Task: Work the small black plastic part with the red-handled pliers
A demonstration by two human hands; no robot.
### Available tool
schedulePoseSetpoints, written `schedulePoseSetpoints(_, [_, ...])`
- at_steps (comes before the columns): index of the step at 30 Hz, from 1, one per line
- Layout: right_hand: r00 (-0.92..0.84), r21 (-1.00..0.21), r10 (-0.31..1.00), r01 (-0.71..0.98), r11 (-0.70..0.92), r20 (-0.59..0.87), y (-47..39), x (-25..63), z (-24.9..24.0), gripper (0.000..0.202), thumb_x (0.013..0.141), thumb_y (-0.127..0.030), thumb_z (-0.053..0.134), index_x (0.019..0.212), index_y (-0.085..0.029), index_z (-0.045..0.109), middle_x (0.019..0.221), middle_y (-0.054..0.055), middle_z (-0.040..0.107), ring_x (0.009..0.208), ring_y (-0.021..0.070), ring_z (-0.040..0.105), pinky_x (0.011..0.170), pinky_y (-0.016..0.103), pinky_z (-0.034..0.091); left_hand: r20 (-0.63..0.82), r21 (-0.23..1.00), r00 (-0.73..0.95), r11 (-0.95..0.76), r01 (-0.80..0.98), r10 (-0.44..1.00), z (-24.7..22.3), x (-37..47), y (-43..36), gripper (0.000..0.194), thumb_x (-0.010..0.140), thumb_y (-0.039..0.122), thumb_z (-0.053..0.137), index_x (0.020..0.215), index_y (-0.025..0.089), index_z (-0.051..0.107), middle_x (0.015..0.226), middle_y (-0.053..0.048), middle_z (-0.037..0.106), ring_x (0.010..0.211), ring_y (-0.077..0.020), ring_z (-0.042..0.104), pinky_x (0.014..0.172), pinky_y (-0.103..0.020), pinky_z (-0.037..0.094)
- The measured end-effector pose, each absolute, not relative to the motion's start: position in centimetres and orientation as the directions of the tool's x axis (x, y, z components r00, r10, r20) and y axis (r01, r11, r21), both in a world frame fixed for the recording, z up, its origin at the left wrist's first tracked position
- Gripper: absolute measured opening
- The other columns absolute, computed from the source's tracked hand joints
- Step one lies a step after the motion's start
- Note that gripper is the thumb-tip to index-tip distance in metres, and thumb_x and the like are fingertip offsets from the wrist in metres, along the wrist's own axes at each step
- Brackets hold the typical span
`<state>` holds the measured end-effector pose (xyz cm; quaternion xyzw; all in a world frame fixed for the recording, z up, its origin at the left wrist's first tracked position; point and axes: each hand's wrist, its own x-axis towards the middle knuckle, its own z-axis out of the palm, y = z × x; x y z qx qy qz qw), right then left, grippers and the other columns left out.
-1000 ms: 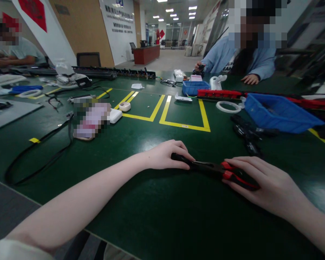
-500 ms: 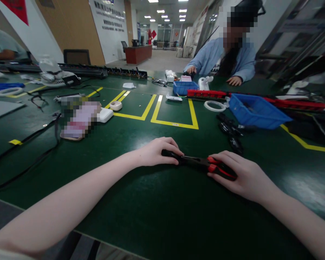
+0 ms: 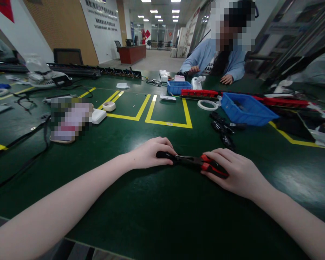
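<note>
Fingers wrapped round the red-and-black handles, my right hand [image 3: 237, 171] holds a pair of long-nose pliers [image 3: 195, 160]. Their jaws point left toward my left hand [image 3: 154, 151], which pinches a small black part [image 3: 165, 155] between thumb and fingers. The plier tips meet the right end of this part; whether they grip it, I cannot tell. Its exact kind is not clear. Both hands are low over the green tabletop [image 3: 157, 213]. Several similar black pieces [image 3: 223, 131] lie in a loose group beyond my right hand.
Past the black pieces stands a blue bin [image 3: 246, 108], with a smaller blue bin [image 3: 178, 87] farther back. A white ring [image 3: 207, 105] and red strips [image 3: 199, 93] lie nearby. At left are a phone [image 3: 73, 121], a white case [image 3: 98, 116] and black straps [image 3: 44, 137]. A co-worker [image 3: 215, 59] sits opposite.
The whole view has shifted slightly, so the table things appear farther left. Both hands keep their hold on the pliers and the small black part. The co-worker's hand has moved a little.
</note>
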<state>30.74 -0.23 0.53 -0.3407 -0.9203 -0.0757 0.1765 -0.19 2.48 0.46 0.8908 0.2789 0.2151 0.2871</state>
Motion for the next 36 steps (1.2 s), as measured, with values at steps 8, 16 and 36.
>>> schedulePoseSetpoints(8, [-0.725, 0.130, 0.544, 0.642, 0.755, 0.422, -0.54, 30.55, 0.64, 0.034, 0.089, -0.037, 0.059, 0.115, -0.015, 0.061, 0.102, 0.014, 0.068, 0.083, 0.0257, 0.065, 0.069, 0.039, 0.056, 0.206, 0.648, 0.753, -0.663, 0.374, 0.626, 0.73, -0.17, 2.33, 0.023, 0.089, 0.025, 0.067, 0.112, 0.021, 0.068, 0.112, -0.006, 0.061, 0.103, -0.0216, 0.058, 0.088, -0.037, 0.047])
schedulePoseSetpoints(16, [-0.669, -0.074, 0.637, 0.665, 0.743, 0.383, -0.33, 30.60, 0.73, 0.034, 0.086, -0.038, 0.062, 0.114, -0.019, 0.061, 0.103, 0.010, 0.069, 0.082, 0.0223, 0.068, 0.069, 0.035, 0.057, 0.195, 0.652, 0.734, -0.645, 0.399, 0.650, 0.59, 0.04, 2.38, 0.025, 0.089, 0.028, 0.068, 0.112, 0.022, 0.068, 0.109, -0.005, 0.060, 0.101, -0.0215, 0.058, 0.088, -0.037, 0.046])
schedulePoseSetpoints(36, [-0.657, -0.055, 0.641, 0.680, 0.731, 0.396, -0.87, 30.34, 0.95, 0.036, 0.086, -0.037, 0.062, 0.116, -0.018, 0.062, 0.105, 0.011, 0.068, 0.084, 0.0233, 0.067, 0.071, 0.037, 0.058, 0.205, 0.643, 0.737, -0.656, 0.394, 0.644, 0.57, 0.10, 2.33, 0.026, 0.089, 0.029, 0.067, 0.114, 0.022, 0.067, 0.107, -0.006, 0.060, 0.099, -0.0211, 0.059, 0.088, -0.037, 0.047])
